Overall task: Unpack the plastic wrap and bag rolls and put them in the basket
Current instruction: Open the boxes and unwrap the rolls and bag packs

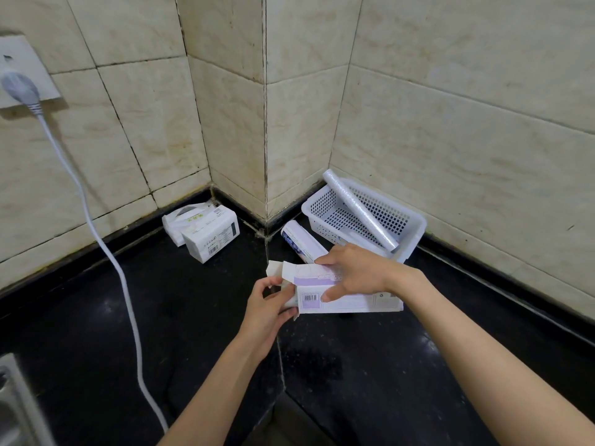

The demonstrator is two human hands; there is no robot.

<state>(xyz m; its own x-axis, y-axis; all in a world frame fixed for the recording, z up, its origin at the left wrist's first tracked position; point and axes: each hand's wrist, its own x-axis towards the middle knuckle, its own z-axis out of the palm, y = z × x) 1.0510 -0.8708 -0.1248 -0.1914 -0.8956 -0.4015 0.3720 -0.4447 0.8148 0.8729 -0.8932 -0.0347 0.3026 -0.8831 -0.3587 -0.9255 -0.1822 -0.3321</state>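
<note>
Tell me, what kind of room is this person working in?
Most likely a home kitchen corner. A black stone countertop meets cream tiled walls, a white cord runs from a wall socket, and what looks like a metal sink edge shows at the lower left.

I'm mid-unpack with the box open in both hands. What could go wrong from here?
1. The roll in the basket leans over the rim; dropping another in may knock it out.
2. The wrapped roll lies on the counter behind the box, close to the right hand; a nudge could send it rolling.
3. The left hand pulling at the open flap could tear the box.
</note>
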